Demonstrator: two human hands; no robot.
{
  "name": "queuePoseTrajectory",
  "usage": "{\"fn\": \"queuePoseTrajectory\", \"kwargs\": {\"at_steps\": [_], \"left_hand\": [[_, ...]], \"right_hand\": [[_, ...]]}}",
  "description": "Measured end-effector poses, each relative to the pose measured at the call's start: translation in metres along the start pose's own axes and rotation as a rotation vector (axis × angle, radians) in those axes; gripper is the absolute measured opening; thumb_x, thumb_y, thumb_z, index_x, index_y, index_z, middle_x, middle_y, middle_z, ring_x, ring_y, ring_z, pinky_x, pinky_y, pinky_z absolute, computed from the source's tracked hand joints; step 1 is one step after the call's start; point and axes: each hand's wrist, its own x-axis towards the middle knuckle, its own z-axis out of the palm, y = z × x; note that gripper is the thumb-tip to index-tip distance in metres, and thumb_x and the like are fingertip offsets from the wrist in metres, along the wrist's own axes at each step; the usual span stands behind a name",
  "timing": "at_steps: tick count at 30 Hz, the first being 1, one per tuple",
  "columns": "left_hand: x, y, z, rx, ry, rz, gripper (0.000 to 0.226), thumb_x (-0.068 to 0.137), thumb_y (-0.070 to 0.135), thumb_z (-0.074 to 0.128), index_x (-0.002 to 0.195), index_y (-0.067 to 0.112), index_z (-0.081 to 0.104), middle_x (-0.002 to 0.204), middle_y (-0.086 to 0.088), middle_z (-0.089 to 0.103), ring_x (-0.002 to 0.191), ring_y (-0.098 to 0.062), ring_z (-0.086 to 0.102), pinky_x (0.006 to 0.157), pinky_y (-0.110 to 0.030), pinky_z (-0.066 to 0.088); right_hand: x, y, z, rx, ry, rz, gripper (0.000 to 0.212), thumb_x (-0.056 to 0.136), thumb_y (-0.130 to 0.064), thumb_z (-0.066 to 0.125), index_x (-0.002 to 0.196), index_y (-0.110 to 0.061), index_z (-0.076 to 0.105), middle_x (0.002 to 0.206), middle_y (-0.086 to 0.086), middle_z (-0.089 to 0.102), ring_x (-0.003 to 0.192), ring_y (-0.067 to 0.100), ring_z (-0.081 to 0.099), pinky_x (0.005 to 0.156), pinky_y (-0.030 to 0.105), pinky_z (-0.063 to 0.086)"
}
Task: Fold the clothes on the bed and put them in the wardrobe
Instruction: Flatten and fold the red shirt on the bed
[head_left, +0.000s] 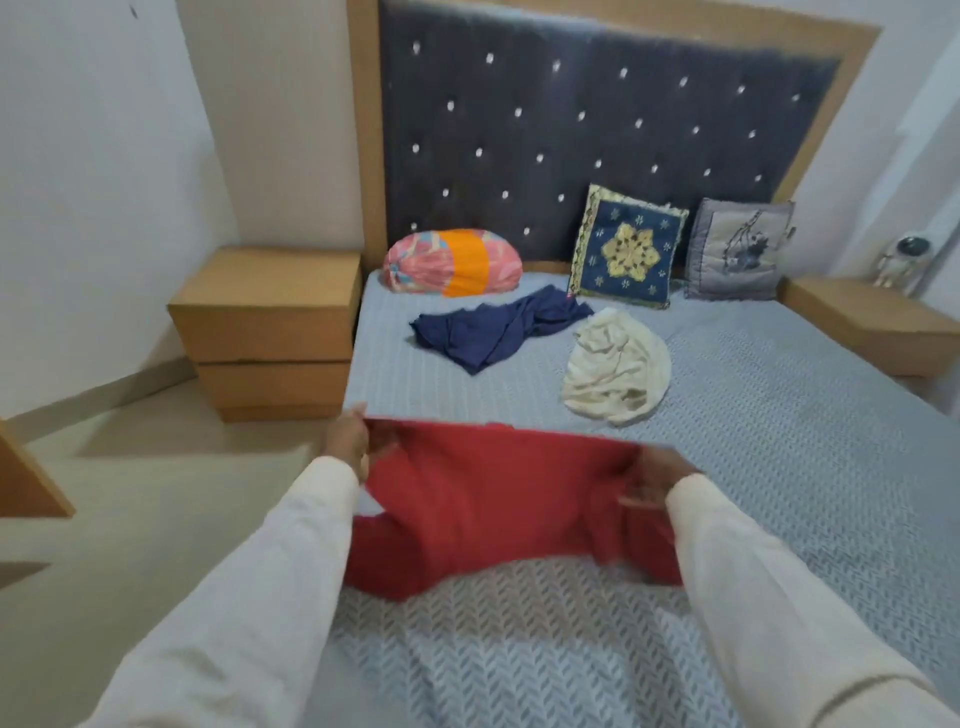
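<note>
Here the left hand (347, 439) and right hand (655, 477) each gripped an upper corner of the red garment (493, 499), stretched between them above the bed (779, 441). Farther up the bed lay a crumpled navy garment (493, 332) and, just beside it, a cream one (615, 369).

- Red garment (498, 499): showing plain red, centre frame.
- Navy garment (493, 332): showing dark blue.
- Cream garment (615, 371): showing off-white.
- Bedspread (779, 441): showing pale blue herringbone.
- Headboard (597, 130): showing dark grey, white-studded.
</note>
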Motion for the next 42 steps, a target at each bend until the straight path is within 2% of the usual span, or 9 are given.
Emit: {"fn": "queuePoseTrajectory", "kwargs": {"at_steps": [3,6,12,16,20,28,32,37,42], "left_hand": [[0.005,0.105,0.079,-0.286,-0.122,0.308,0.02,0.094,0.026,0.057,0.111,0.021,0.064,0.103,-0.009,0.069,0.084,-0.022,0.066,0.062,-0.033,0.055],[-0.023,0.209,0.127,-0.306,-0.194,0.608,0.016,0.097,0.022,0.05,0.103,0.023,0.064,0.117,-0.005,0.066,0.1,-0.021,0.062,0.079,-0.04,0.056],[-0.031,0.268,0.101,0.118,-0.063,0.878,0.05,0.09,0.003,0.029,0.117,0.029,0.063,0.131,-0.008,0.059,0.117,-0.025,0.058,0.091,-0.042,0.054],[0.008,0.219,0.059,1.016,0.208,0.928,0.048,0.085,0.007,0.037,0.126,0.026,0.051,0.123,-0.018,0.062,0.108,-0.039,0.06,0.093,-0.046,0.051],[0.023,0.14,0.041,1.498,0.247,0.797,0.025,0.092,0.01,0.04,0.117,0.011,0.044,0.103,-0.024,0.06,0.098,-0.041,0.059,0.079,-0.043,0.044],[0.036,-0.027,-0.033,2.003,0.063,0.705,0.029,0.093,0.012,0.043,0.112,0.015,0.065,0.121,-0.008,0.053,0.116,-0.028,0.051,0.087,-0.037,0.047],[0.024,-0.089,-0.065,2.118,-0.066,0.644,0.034,0.091,0.011,0.042,0.121,0.015,0.058,0.124,-0.007,0.052,0.118,-0.027,0.05,0.093,-0.04,0.047],[-0.002,-0.095,-0.073,2.174,-0.075,0.532,0.032,0.088,0.011,0.044,0.116,0.014,0.059,0.12,-0.005,0.058,0.113,-0.025,0.057,0.088,-0.037,0.048],[-0.032,-0.104,-0.068,2.373,-0.205,0.363,0.036,0.088,0.017,0.053,0.123,0.011,0.056,0.124,-0.009,0.061,0.114,-0.028,0.061,0.091,-0.036,0.048]], "right_hand": [[0.002,-0.12,0.009,0.34,0.062,-0.422,0.042,0.092,-0.029,0.039,0.129,-0.023,0.056,0.117,0.009,0.064,0.096,0.028,0.065,0.073,0.048,0.057],[-0.002,-0.22,0.001,0.342,0.156,-0.806,0.06,0.083,-0.022,0.036,0.138,-0.045,0.043,0.147,-0.001,0.046,0.127,0.022,0.052,0.107,0.048,0.043],[-0.042,-0.279,-0.03,-0.2,0.513,-1.056,0.065,0.077,-0.018,0.041,0.13,-0.056,0.042,0.13,0.002,0.058,0.116,0.026,0.057,0.103,0.047,0.046],[-0.037,-0.232,-0.033,-0.777,0.606,-0.905,0.051,0.085,-0.011,0.043,0.134,-0.028,0.04,0.114,0.021,0.063,0.102,0.042,0.062,0.084,0.045,0.046],[0.0,-0.167,-0.035,-1.049,0.576,-0.733,0.028,0.091,-0.018,0.045,0.119,-0.024,0.044,0.111,0.021,0.062,0.097,0.039,0.063,0.079,0.043,0.047],[0.049,0.007,-0.04,-1.34,0.364,-0.553,0.021,0.093,-0.032,0.048,0.11,-0.027,0.06,0.109,0.011,0.061,0.1,0.03,0.065,0.084,0.035,0.049],[0.047,0.073,-0.05,-1.425,0.29,-0.436,0.043,0.063,-0.042,0.066,0.103,-0.032,0.054,0.106,0.002,0.064,0.094,0.026,0.067,0.077,0.031,0.05],[0.033,0.102,-0.066,-1.317,0.364,-0.322,0.064,0.075,-0.036,0.067,0.134,-0.036,0.043,0.107,0.007,0.066,0.098,0.027,0.067,0.078,0.033,0.051],[0.032,0.12,-0.09,-1.212,0.546,-0.243,0.022,0.089,-0.029,0.048,0.106,-0.018,0.055,0.103,0.013,0.066,0.097,0.032,0.064,0.081,0.037,0.051]]}}
